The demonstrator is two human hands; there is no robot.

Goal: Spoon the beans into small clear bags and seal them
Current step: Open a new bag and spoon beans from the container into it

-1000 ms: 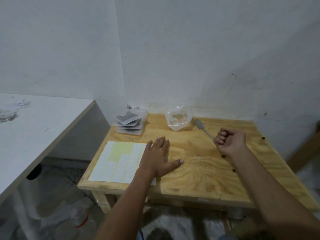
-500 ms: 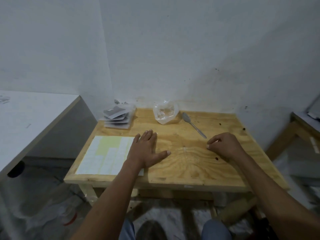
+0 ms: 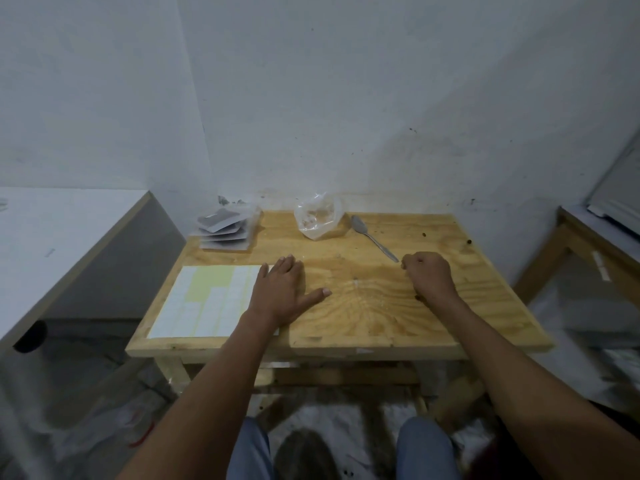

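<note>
Curling your right hand's fingers (image 3: pixel 414 262) into a loose fist, you've got them right at the handle tip of the spoon (image 3: pixel 372 237), though I can't tell if they're actually pinching it. Your right hand (image 3: pixel 429 277) sits on the bench (image 3: pixel 381 323). Your left hand (image 3: pixel 282 292) lies flat with fingers straight, thumb out, partly over the label sheet (image 3: pixel 204 299). The spoon lies bowl-end near the clear bag of beans (image 3: pixel 317 218) at the back edge. A stack of small bags (image 3: pixel 225 230) sits at the back-left corner.
</note>
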